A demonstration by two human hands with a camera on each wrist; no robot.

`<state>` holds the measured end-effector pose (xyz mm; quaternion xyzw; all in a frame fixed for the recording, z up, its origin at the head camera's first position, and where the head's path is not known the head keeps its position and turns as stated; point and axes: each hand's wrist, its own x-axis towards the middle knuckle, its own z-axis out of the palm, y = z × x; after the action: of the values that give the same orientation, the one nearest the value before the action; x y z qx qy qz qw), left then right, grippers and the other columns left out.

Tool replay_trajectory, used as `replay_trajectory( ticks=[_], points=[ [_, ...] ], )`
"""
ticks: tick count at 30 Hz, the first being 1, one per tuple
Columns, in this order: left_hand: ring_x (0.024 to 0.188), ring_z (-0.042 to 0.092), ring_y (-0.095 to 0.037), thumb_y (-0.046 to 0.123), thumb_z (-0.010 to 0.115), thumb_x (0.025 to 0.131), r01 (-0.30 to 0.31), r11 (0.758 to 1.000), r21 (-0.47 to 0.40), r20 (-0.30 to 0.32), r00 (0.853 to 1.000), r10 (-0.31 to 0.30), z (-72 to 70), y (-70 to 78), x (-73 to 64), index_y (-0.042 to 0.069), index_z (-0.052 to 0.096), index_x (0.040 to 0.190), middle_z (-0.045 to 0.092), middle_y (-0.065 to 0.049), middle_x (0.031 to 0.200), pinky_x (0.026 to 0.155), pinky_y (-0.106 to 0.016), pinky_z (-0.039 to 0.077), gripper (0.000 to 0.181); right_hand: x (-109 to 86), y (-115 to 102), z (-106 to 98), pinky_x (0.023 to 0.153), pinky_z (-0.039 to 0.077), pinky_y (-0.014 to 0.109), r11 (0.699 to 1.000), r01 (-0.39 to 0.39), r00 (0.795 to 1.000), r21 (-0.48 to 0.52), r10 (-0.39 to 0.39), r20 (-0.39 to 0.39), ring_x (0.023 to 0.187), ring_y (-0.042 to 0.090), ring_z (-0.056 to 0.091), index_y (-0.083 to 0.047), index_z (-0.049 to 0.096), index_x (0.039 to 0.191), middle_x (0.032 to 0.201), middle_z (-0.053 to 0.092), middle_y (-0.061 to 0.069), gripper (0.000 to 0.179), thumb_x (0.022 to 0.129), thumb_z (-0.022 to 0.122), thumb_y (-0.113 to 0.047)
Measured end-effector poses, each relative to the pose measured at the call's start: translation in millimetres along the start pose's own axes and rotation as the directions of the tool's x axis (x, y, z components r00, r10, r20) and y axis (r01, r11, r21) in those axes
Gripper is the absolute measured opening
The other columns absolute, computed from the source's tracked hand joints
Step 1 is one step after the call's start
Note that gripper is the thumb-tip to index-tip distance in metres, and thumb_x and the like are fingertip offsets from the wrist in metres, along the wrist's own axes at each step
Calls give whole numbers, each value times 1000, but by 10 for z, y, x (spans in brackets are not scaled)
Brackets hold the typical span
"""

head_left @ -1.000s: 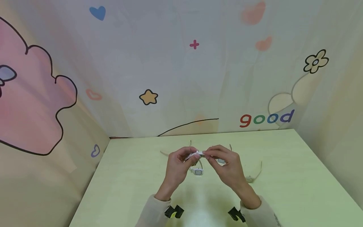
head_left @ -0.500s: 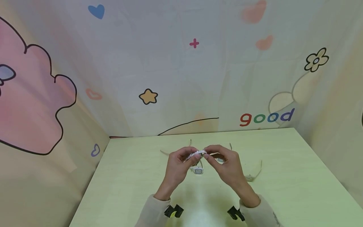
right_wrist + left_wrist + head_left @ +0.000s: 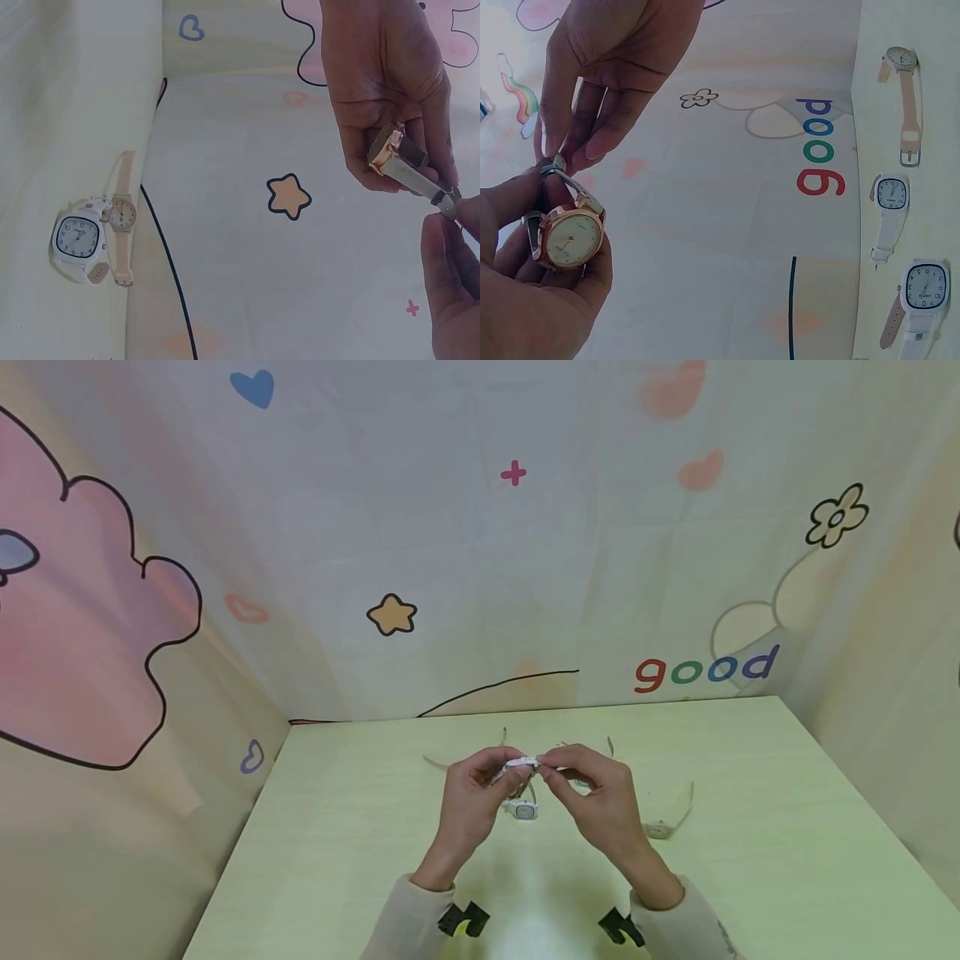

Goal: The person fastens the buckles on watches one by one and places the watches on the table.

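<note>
Both hands meet above the table at a wristwatch (image 3: 571, 238) with a round pale dial, rose-gold case and white strap (image 3: 409, 176). My left hand (image 3: 471, 789) grips the watch, its fingers curled round the case and strap from below in the left wrist view. The dial faces that camera. With thumb and forefinger, my right hand (image 3: 596, 785) pinches the end of the strap near the metal buckle (image 3: 553, 166). The strap is bent into a loop. Fingertips partly hide the buckle and strap tip.
Several other watches lie on the pale table (image 3: 337, 827): a square white watch (image 3: 523, 810) just beyond the hands, a round beige watch (image 3: 660, 830) to the right, and a slim peach-strapped watch (image 3: 122, 213). A printed backdrop (image 3: 450, 527) stands behind the table.
The right fingertips have shifted slightly at the strap end, and the strap between the hands looks straighter than half a second ago. Otherwise both hands stay almost in place.
</note>
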<state>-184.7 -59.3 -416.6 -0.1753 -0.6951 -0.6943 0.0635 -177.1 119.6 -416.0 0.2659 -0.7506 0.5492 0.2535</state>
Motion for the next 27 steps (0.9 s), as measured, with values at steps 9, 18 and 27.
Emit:
replay_trajectory(
  ticks=[9,18,27],
  points=[
    [79,66,-6,14,72,89,4,1000,-6,3,1000,-4,7,-5,-11,0,70,103,71,-21,98,70,-21,56,20,-23,-28,36,79,56,17,1000,0,1000,19,0,-22,87,18,70,-5,71,106,98,73,10,21,86,71,2],
    [79,66,-8,16,72,90,3,999,-34,5,1000,-3,50,8,-12,3,70,104,71,-17,96,69,-22,55,20,-44,-19,65,78,57,18,1000,-8,999,30,10,-44,86,11,70,-5,70,107,98,72,11,24,85,71,5],
    [78,66,-9,16,71,91,-1,999,-51,19,1000,2,50,16,-20,3,69,105,70,-21,97,70,-22,57,19,-25,-10,42,81,56,17,999,32,999,39,-31,-31,86,6,68,-2,72,105,94,71,11,22,85,70,8]
  ],
)
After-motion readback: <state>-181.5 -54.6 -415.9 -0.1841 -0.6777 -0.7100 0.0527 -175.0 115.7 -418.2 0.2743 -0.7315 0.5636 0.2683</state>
